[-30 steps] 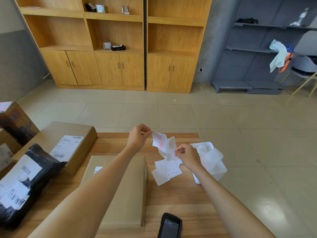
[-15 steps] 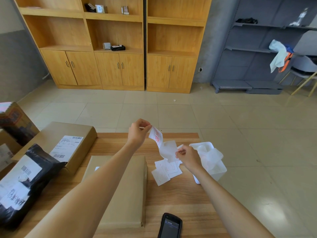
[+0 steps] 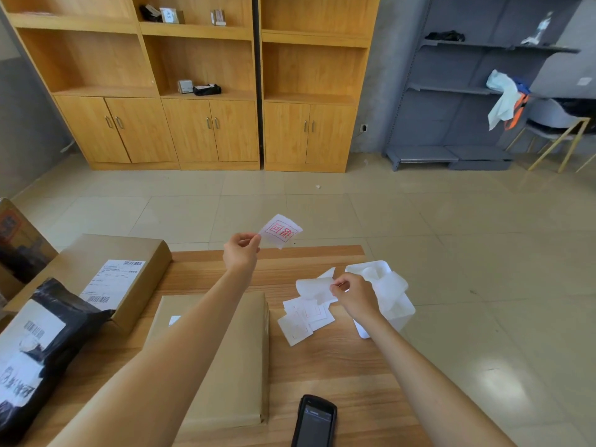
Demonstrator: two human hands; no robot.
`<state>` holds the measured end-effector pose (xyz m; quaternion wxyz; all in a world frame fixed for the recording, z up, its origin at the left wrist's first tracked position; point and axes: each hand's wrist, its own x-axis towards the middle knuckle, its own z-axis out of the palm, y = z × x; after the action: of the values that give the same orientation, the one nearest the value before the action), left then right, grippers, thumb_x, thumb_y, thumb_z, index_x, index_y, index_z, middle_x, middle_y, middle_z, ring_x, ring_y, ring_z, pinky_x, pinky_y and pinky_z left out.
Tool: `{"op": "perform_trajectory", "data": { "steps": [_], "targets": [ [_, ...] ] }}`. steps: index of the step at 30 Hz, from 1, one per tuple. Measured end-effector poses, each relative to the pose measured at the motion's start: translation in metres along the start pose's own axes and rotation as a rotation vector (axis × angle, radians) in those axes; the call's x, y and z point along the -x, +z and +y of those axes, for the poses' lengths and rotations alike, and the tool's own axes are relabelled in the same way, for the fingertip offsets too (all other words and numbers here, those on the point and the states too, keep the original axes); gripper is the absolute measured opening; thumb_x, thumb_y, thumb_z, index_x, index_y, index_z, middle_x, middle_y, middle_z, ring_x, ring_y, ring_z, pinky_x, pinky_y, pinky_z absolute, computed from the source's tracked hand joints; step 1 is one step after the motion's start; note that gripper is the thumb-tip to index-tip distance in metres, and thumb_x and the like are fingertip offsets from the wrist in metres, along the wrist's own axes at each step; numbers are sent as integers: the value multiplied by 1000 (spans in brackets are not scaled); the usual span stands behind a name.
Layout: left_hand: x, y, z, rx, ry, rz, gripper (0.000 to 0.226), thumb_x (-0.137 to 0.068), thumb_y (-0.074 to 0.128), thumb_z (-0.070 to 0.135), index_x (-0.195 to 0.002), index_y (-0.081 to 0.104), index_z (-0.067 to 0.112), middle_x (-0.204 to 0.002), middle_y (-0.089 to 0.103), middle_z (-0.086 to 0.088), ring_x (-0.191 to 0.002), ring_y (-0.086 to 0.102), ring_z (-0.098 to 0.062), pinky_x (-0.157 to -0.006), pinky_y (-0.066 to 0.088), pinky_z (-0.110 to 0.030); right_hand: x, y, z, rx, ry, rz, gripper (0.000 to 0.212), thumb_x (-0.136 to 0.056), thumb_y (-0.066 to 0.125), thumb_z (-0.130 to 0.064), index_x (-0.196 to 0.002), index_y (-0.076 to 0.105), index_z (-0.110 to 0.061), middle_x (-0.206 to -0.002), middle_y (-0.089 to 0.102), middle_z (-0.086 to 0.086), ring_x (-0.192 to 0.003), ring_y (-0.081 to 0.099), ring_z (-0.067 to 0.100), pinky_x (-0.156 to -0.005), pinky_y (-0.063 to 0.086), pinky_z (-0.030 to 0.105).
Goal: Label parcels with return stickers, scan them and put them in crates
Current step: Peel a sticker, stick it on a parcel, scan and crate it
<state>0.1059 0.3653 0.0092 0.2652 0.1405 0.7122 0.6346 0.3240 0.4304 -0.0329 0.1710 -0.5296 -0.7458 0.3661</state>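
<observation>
Head view: sticker (image 3: 281,231) now peeled free, left hand (image 3: 241,253) pinching it; right hand (image 3: 354,293) pinches backing (image 3: 314,287). Next: parcel (image 3: 225,359) at 6 o'clock.

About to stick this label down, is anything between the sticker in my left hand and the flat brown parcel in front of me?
Only your own left forearm, which lies across the flat brown parcel; the sticker has nothing else visible below it.

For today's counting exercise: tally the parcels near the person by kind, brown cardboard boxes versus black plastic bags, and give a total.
Brown boxes: 2, the box with a label and the box under the left arm
Black bags: 1, the bag
Total: 3
A further item at the left edge is cut off and not counted.
</observation>
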Motion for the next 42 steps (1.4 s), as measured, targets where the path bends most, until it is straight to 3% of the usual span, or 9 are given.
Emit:
{"op": "perform_trajectory", "data": {
  "steps": [3,7,10,14,20,28,33,38,42],
  "targets": [
    [2,6,-10,-52,-24,-37,4,-92,60,17,-91,59,13,-78,59,3,-82,59,-20,-84,51,-38,3,-12,3,-12,-8,56,4,-90,61,-21,-89,64,-19,-85,60,-11,-85,58,10,-74,44,26],
    [8,21,-19,-84,-42,-77,7,-92,61,16,-95,59,10,-78,58,1,-75,57,-17,-79,50,-36,2,-34,12,-53,9,162,7,-89,61,-20,-90,66,-16,-96,63,-5,-88,58,12,-75,43,28],
    [13,37,-23,-96,-54,-114,7,-92,61,16,-95,59,10,-83,59,0,-75,58,-14,-78,49,-35,2,-57,20,-99,38,237,4,-89,60,-17,-87,63,-15,-86,61,-9,-83,56,12,-70,38,24],
    [19,58,-24,-117,-50,-164,6,-92,62,15,-94,58,10,-83,59,1,-79,58,-18,-80,49,-36,-5,-83,37,-90,107,313,4,-88,60,-19,-85,60,-18,-81,61,-6,-82,59,18,-69,42,28],
    [23,81,-29,-168,-38,-214,9,-92,62,16,-97,60,9,-85,60,0,-79,59,-17,-68,47,-28,-15,-105,58,-64,148,355,3,-88,59,-14,-87,62,-14,-79,61,-4,-79,59,19,-64,40,26],
    [18,101,-43,-296,-28,-287,9,-91,61,12,-83,59,13,-78,59,2,-82,59,-19,-56,39,-21,-34,-101,86,-37,235,305,20,-88,56,-12,-104,68,-11,-99,70,2,-85,59,17,-68,40,25],
    [12,106,-55,-366,-49,-308,4,-91,59,10,-90,62,8,-76,58,0,-59,55,-12,-40,38,-14,-47,-86,101,64,277,225,25,-90,55,-14,-110,69,-13,-108,69,5,-101,62,25,-73,41,26],
    [-5,100,-71,-363,-93,-285,11,-89,64,13,-79,60,18,-78,59,0,-75,55,-18,-58,42,-23,-56,-64,108,285,216,162,28,-90,49,-8,-105,72,-16,-110,68,1,-101,62,25,-68,37,25],
    [-12,96,-76,-373,-95,-263,11,-88,65,13,-80,61,18,-80,61,0,-79,57,-19,-65,43,-26,-60,-48,110,503,159,59,22,-84,46,-4,-77,66,-10,-88,66,6,-86,61,28,-51,26,27]
  ]
}}
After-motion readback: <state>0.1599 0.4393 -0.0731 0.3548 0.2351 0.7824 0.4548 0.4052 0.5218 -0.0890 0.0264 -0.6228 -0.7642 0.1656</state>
